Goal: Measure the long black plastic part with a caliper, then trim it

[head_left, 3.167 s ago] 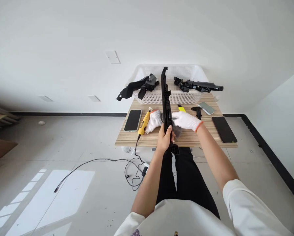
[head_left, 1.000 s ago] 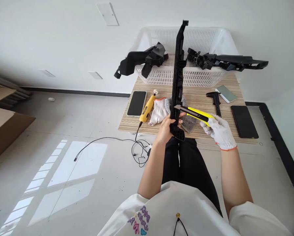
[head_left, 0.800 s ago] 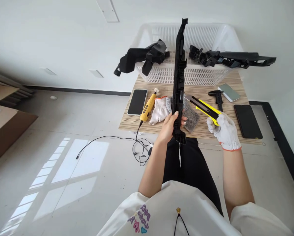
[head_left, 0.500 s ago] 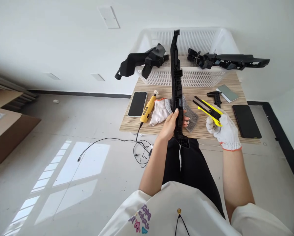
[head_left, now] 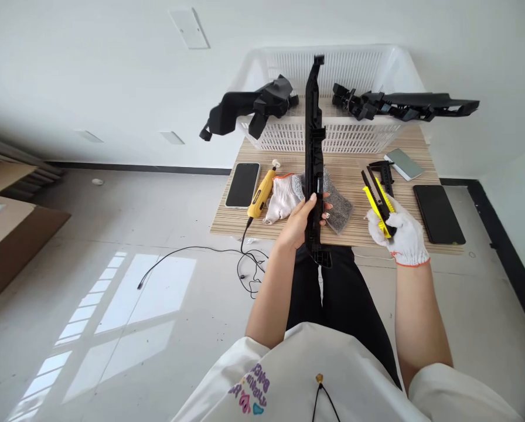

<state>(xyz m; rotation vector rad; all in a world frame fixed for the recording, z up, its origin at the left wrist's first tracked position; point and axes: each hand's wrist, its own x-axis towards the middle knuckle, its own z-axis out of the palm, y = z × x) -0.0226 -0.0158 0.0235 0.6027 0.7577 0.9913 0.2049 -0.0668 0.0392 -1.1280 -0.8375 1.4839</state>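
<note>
Bare and wrapped round its lower part, my left hand (head_left: 301,221) holds a long black plastic part (head_left: 314,129) nearly upright over the table. My right hand (head_left: 401,231), in a white knit glove with an orange hem, grips a yellow and black utility knife (head_left: 380,202) that points up and away from me. Behind the black part lie a grey cloth (head_left: 340,208) and a white glove (head_left: 282,199). A yellow rotary tool (head_left: 261,193) with a pale round tip rests left of the glove. Close beyond the knife is a black caliper (head_left: 385,173).
A white plastic basket (head_left: 284,135) stands at the table's (head_left: 227,225) back; black plastic parts (head_left: 234,111) lie across its rim on both sides. A phone (head_left: 242,184), a dark tablet (head_left: 438,214) and a grey-green pad (head_left: 405,164) are on the table. A cable (head_left: 192,248) trails over the floor.
My right hand has turned the utility knife more upright, its tip swinging to the right. My left hand still holds the black part, whose lower end has shifted slightly left.
</note>
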